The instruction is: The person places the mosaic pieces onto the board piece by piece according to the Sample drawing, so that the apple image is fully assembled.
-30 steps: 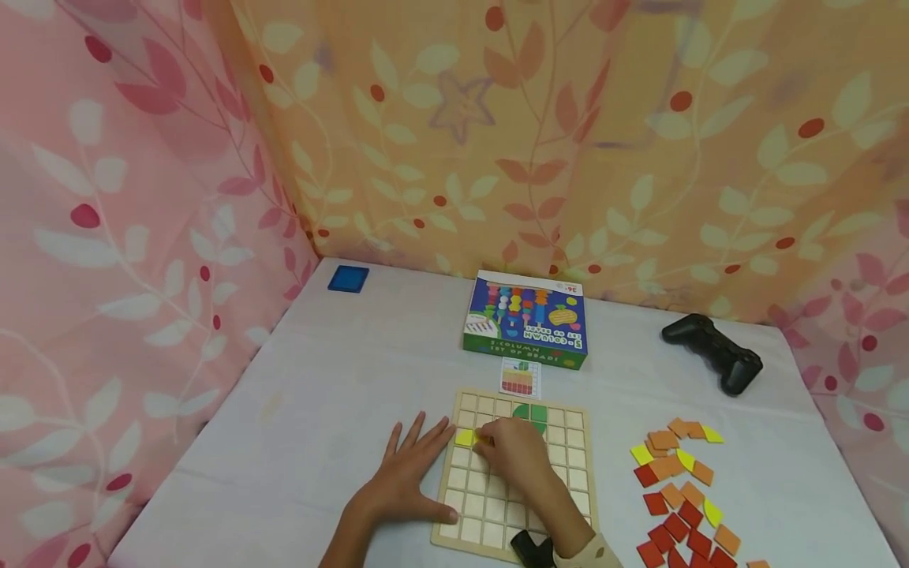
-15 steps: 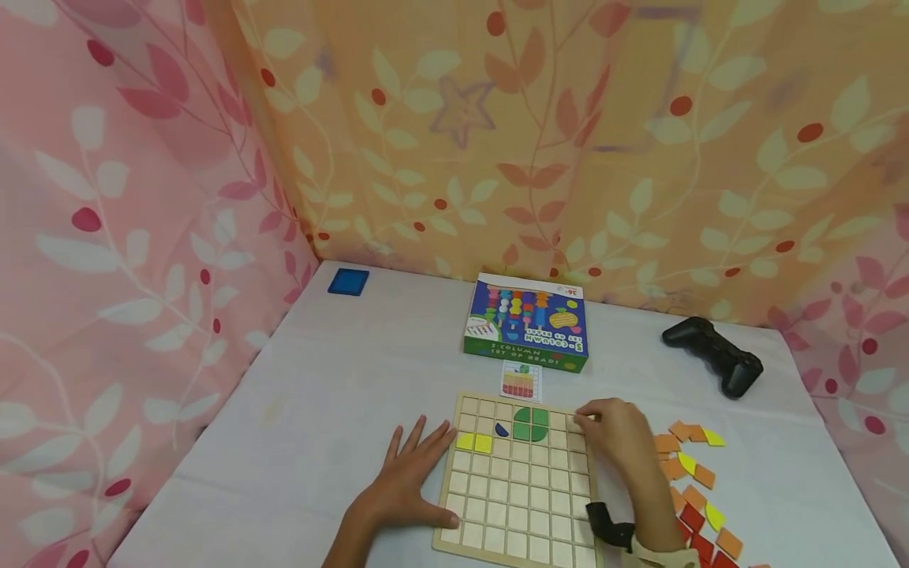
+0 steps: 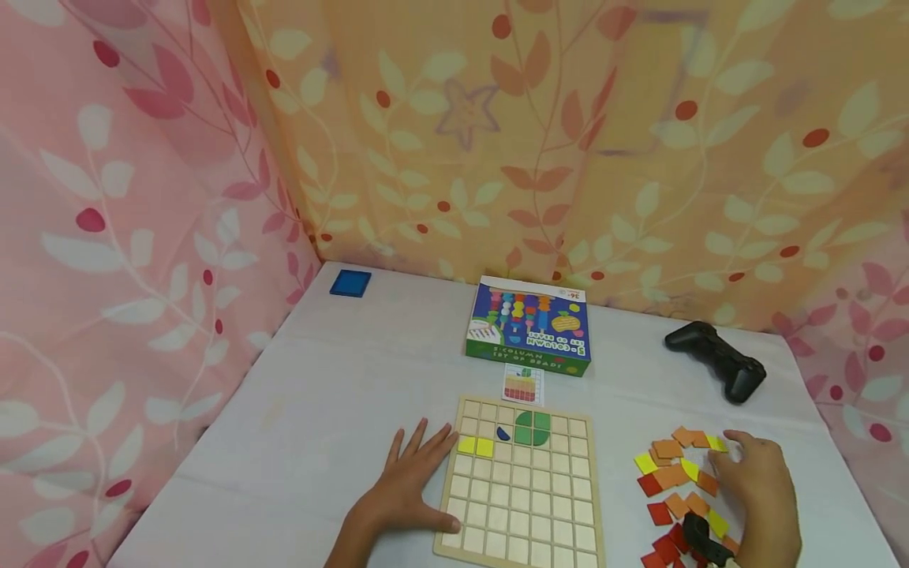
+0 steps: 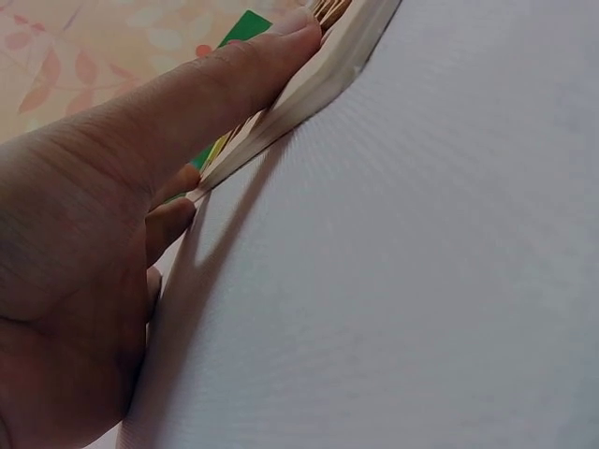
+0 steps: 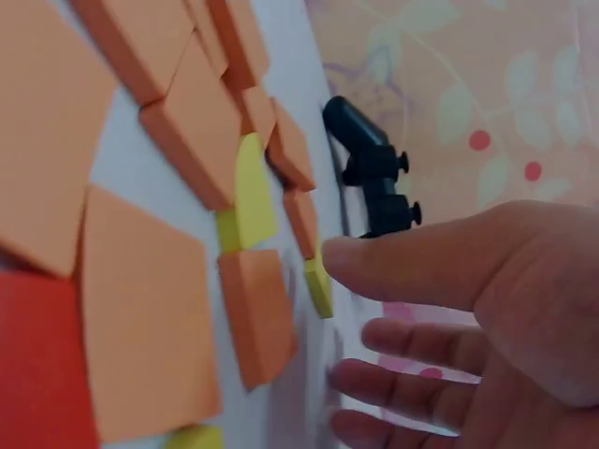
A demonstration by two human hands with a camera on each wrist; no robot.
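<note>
My left hand (image 3: pixel 408 493) lies spread at the left side of a wooden grid board (image 3: pixel 541 475). Its thumb rests on the board's near left edge, as the left wrist view also shows. Set in the cells are green tiles (image 3: pixel 533 428) making a leaf shape, a small dark blue piece (image 3: pixel 503 433) and two yellow square tiles (image 3: pixel 475 446). Off to the right, my right hand (image 3: pixel 758 485) is over the loose tiles. Its thumb and index finger are apart, beside a yellow curved tile (image 5: pixel 319 288) at the far end of the pile.
Loose orange tiles (image 3: pixel 670 476) and red tiles (image 3: pixel 659 513) lie right of the board. A pattern card (image 3: pixel 523 384) sits between the board and a bead-set box (image 3: pixel 528 323). A black game controller (image 3: pixel 716 361) and a blue square (image 3: pixel 350 283) are farther back.
My right hand has placed a second yellow square tile beside the first, then moved right from the board to the loose tiles. The left hand has stayed at the board's edge.
</note>
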